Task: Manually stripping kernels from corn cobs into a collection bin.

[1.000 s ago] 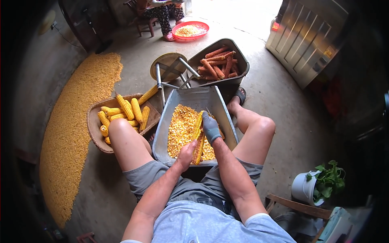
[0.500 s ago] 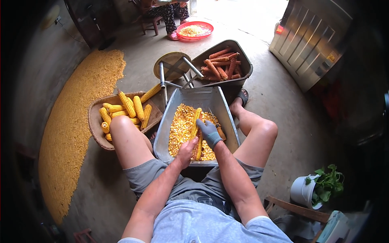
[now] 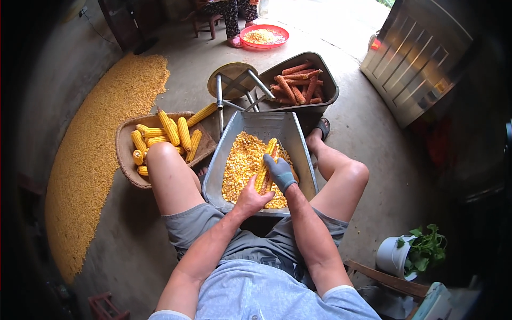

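Over the grey metal tub [image 3: 213, 184], which holds loose yellow kernels [image 3: 240, 160], I have a corn cob [image 3: 264, 176] in both hands. My left hand [image 3: 253, 199], bare, is closed around its lower end. In a grey glove, my right hand [image 3: 280, 172] grips the cob's upper right side, its thumb pressed along the rows. Most of the visible rows are yellow; a reddish strip shows beside the glove. Partly hidden behind the gloved hand, an orange-brown object [image 3: 295, 174] lies among the kernels; its kind is unclear.
A basket [image 3: 124, 160] of whole corn cobs stands by my left knee. Ahead are a tipped stool [image 3: 233, 77] and a dark bin [image 3: 333, 92] of bare red cobs. Kernels [image 3: 101, 144] cover the left floor. A person sits behind a red basin [image 3: 288, 38]; a potted plant [image 3: 426, 248] stands right.
The cob has tilted, its upper end leaning farther right. My left thumb now spreads across its lower end, and the gloved hand has shifted slightly right. The whole view has moved a little.
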The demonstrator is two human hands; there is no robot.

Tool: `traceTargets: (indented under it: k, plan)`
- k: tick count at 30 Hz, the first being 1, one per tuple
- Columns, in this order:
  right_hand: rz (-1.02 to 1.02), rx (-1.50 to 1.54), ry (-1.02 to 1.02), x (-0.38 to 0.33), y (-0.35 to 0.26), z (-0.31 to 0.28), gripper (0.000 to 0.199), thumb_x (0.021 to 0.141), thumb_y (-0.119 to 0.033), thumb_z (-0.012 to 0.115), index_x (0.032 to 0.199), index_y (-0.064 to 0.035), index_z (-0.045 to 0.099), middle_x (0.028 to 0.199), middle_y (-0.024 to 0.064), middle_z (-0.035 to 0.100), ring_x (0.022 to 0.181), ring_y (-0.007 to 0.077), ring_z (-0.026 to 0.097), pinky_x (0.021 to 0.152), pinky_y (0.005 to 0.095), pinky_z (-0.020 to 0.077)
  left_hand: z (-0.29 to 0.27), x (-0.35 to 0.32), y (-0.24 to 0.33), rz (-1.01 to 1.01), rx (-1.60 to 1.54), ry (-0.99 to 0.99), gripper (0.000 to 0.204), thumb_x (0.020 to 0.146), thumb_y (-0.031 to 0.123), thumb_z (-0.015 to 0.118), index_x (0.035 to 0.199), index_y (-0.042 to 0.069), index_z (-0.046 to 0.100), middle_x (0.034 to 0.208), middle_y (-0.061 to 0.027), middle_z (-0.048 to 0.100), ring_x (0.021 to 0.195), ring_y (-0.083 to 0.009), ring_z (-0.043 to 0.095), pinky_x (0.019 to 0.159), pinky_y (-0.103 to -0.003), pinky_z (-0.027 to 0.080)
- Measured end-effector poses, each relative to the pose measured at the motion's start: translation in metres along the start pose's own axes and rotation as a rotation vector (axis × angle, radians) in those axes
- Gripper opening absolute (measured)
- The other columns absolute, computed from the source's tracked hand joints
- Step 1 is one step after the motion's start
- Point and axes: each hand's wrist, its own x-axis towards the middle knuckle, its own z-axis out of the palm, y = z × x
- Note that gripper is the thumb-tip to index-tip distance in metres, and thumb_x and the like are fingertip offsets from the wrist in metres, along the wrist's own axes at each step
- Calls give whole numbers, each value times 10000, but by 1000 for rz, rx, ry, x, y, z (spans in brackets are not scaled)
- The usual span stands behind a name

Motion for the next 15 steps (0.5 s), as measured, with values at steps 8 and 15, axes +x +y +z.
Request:
traceTargets:
  k: [8,15]
  plan:
    - [-227,-35,101,5,12,1,592,841,-532,525,807,54,603,755,231,623,731,350,618,687,424,464,-15,4,9,-191,-397,-190,824,761,245,712,1366,-113,282,1055,-147,619,913,-150,614,779,-269,506]
    - [9,178,-75,-16,-15,2,572,808,-465,641,978,77,576,797,139,635,714,225,618,620,316,488,-2,9,-9,-57,-326,-55,845,744,255,711,1365,-119,278,1127,-170,601,953,-174,615,855,-279,489]
